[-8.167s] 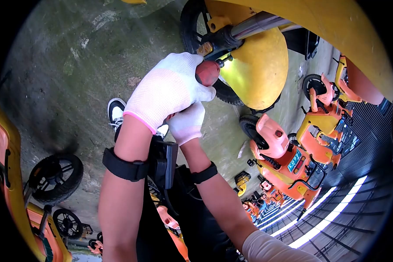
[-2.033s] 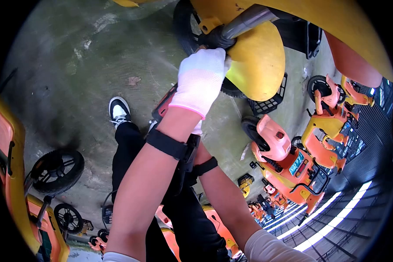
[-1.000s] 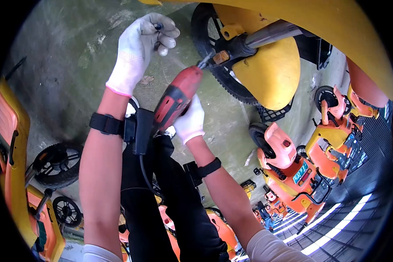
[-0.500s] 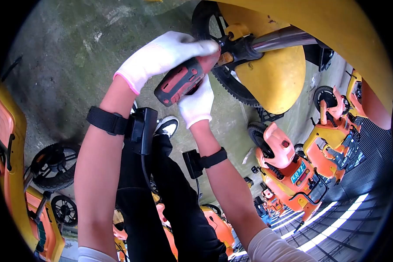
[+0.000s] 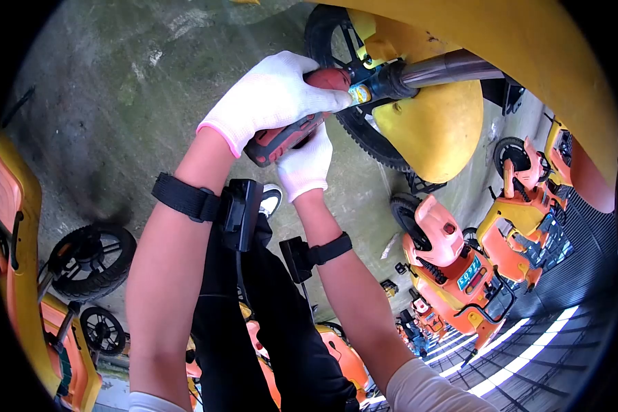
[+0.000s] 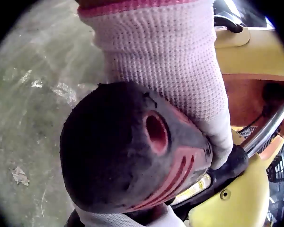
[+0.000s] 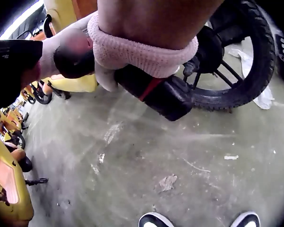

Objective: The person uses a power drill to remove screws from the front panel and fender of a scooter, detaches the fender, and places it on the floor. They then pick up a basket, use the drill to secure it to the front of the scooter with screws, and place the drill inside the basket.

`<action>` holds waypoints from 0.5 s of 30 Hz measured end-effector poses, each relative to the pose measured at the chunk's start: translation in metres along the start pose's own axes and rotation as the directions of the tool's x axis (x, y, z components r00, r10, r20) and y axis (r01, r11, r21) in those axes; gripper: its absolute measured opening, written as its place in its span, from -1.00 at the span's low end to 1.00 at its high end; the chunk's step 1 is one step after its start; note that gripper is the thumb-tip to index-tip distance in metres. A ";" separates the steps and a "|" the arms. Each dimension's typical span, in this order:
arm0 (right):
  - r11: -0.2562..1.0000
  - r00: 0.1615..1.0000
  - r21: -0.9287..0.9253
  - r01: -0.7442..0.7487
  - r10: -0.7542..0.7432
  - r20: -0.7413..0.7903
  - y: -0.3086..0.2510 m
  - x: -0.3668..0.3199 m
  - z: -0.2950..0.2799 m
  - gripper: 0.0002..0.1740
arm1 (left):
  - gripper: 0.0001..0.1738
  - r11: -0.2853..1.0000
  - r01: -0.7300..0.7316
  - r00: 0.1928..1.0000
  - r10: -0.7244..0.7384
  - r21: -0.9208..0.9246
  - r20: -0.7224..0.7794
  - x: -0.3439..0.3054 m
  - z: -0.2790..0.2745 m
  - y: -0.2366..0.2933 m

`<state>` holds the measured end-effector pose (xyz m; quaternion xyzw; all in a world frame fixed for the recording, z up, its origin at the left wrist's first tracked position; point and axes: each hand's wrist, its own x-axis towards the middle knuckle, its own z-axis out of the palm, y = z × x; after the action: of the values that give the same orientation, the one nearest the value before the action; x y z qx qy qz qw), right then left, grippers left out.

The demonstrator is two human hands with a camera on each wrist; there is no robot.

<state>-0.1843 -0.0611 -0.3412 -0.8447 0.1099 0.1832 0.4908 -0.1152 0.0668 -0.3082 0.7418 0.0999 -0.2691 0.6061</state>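
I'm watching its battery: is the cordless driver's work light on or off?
Probably on, though the lamp is hidden: ahead of the cordless driver, the reflector shines and the yellow bracket glows brightly.

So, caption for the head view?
Left hand cups and right hand grips a cordless driver beside a scooter wheel.

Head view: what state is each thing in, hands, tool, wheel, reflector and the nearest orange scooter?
Left hand, closed round the tool's front.
Right hand, gripping the tool's handle.
Power tool, held; running or not, can't tell.
Wheel, mounted on the fork.
Reflector, brightly lit.
Orange scooter, parked, riderless.
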 end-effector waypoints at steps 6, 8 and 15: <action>0.997 0.997 0.042 0.067 -0.065 -0.051 0.005 0.000 0.001 -0.43 | -0.49 0.997 -0.039 0.999 0.041 0.063 -0.027 0.000 0.004 0.004; 0.988 0.993 0.116 0.099 -0.091 -0.077 0.009 -0.002 0.002 -0.41 | -0.49 0.998 -0.023 0.999 0.024 0.062 -0.026 -0.002 0.003 0.007; 0.999 1.000 0.050 0.007 -0.008 0.013 0.005 -0.001 0.003 -0.36 | -0.47 1.000 -0.013 0.998 0.013 -0.005 -0.054 -0.004 -0.001 0.002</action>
<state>-0.1873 -0.0613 -0.3459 -0.8313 0.1080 0.1843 0.5131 -0.1177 0.0682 -0.3041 0.7476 0.1122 -0.2449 0.6070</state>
